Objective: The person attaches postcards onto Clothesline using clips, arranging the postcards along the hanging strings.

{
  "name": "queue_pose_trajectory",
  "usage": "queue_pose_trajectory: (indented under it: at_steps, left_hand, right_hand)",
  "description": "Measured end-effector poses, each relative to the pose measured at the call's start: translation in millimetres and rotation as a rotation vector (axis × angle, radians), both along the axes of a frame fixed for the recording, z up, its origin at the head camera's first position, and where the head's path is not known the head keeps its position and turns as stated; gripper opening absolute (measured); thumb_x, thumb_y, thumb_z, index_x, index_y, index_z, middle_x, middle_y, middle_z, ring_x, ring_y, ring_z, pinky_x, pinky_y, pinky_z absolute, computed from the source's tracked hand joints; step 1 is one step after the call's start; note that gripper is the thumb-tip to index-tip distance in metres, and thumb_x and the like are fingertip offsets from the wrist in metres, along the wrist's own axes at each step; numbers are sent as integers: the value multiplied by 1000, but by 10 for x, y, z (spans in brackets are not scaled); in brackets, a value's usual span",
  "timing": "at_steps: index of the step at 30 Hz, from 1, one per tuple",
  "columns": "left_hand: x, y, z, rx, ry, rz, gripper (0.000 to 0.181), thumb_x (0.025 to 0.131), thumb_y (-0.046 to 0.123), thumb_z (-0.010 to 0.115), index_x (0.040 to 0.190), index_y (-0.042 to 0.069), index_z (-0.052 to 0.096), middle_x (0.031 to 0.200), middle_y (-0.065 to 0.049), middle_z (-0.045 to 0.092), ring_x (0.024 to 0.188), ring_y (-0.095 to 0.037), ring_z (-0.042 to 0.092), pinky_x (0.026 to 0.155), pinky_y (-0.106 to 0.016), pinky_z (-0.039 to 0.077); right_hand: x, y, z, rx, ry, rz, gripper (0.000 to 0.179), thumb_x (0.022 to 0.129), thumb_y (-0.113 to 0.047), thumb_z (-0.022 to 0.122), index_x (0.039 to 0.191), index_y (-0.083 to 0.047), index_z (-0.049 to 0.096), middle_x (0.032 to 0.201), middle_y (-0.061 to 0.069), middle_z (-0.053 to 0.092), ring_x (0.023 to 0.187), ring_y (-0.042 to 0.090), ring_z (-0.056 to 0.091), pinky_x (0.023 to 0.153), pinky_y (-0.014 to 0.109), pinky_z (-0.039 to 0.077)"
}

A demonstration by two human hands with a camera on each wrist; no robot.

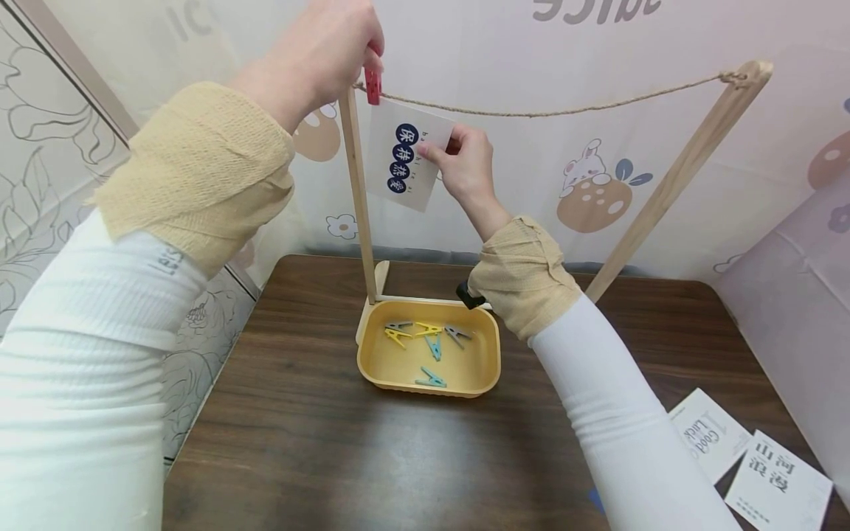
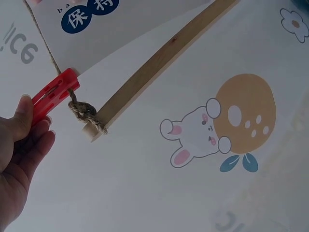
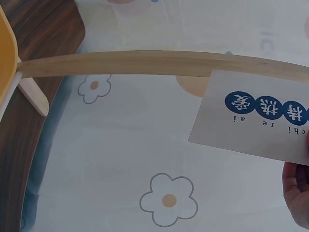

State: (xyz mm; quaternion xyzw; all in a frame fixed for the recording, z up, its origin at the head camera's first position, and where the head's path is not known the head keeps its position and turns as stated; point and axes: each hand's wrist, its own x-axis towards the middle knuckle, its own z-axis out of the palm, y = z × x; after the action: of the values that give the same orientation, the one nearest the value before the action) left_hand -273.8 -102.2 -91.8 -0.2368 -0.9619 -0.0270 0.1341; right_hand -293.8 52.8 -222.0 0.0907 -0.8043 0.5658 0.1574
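My left hand [image 1: 341, 51] pinches a red clothespin [image 1: 373, 85] at the left end of a twine line [image 1: 531, 114]. In the left wrist view the clothespin [image 2: 54, 96] straddles the twine beside its knot, its tip at the corner of a white card [image 2: 125, 29]. The card [image 1: 392, 192] bears blue discs with white characters and hangs tilted below the line. My right hand [image 1: 468, 166] holds the card's right edge between thumb and fingers. In the right wrist view the card [image 3: 207, 125] shows its lower part, and the hand [image 3: 297, 193] is partly cut off.
A yellow basket [image 1: 428, 387] with several grey, yellow and blue clothespins stands on the dark wooden table [image 1: 292, 413]. Wooden posts [image 1: 684, 177] carry the twine. Two printed cards [image 1: 777, 483] lie at the right, and a patterned cloth [image 1: 531, 192] hangs behind.
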Motion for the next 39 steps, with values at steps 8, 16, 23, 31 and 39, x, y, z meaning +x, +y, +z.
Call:
queue_pose_trajectory:
  at_steps: [8, 16, 23, 31, 39]
  left_hand:
    - [-4, 17, 4, -7, -4, -16, 23, 91, 1, 45, 105, -7, 61, 112, -20, 54, 102, -27, 42, 82, -37, 39]
    - [6, 42, 5, 3, -31, 1, 24, 91, -2, 43, 107, -7, 60, 111, -19, 56, 97, -27, 45, 80, -36, 41]
    - [-6, 41, -15, -1, -26, -9, 24, 92, 4, 45, 105, -8, 61, 110, -20, 56, 96, -27, 46, 80, -36, 41]
    - [-27, 39, -41, -4, 0, -30, 22, 91, 5, 47, 101, -7, 63, 109, -20, 57, 98, -27, 45, 83, -38, 40]
    - [-34, 37, -52, -35, -24, -33, 23, 91, 7, 48, 103, -8, 61, 108, -21, 56, 96, -29, 45, 82, -38, 41]
  right_hand:
    - [2, -2, 18, -23, -18, 6, 27, 77, -13, 69, 98, 2, 63, 94, 13, 64, 82, 15, 58, 68, 21, 45]
    - [-1, -13, 27, -37, -32, 10, 27, 77, -13, 69, 99, 2, 63, 95, 14, 63, 82, 15, 58, 68, 21, 45]
    - [-13, -17, 30, -55, -28, 23, 27, 76, -12, 70, 97, 3, 63, 94, 14, 64, 81, 15, 58, 68, 21, 45]
    - [-22, -15, 15, -57, -23, 25, 26, 76, -11, 69, 97, 4, 63, 94, 15, 64, 81, 14, 58, 67, 21, 44]
    - [-28, -7, -2, -32, -33, 17, 27, 77, -11, 69, 99, 3, 63, 96, 14, 64, 83, 15, 59, 69, 21, 45]
